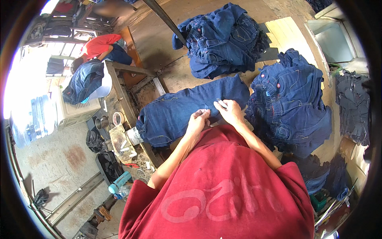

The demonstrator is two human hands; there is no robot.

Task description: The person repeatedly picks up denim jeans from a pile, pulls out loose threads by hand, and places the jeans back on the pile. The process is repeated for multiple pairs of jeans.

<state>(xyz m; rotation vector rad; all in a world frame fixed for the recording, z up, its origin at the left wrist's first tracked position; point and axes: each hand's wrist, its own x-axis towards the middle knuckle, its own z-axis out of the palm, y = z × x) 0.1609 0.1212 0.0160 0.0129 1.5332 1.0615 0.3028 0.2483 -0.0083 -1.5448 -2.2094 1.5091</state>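
Note:
A pair of dark blue denim trousers [175, 109] lies stretched crosswise in front of me, with a pale, whitish end of something [134, 136] sticking out at its left. My left hand [197, 121] rests at the near edge of the denim, thumb and fingers pinched together. Just right of it, my right hand [231, 113] is closed too, fingertips together over the cloth. A small pale glint shows by the right fingertips. Whatever either pinch holds is too small to make out.
Heaped denim garments [223, 40] lie beyond, and another heap [290, 103] stands close at my right. Left are a tape roll [118, 118], a metal cup [102, 122] and a light-blue bottle [119, 181]. A person in red [98, 47] bends over at the far left.

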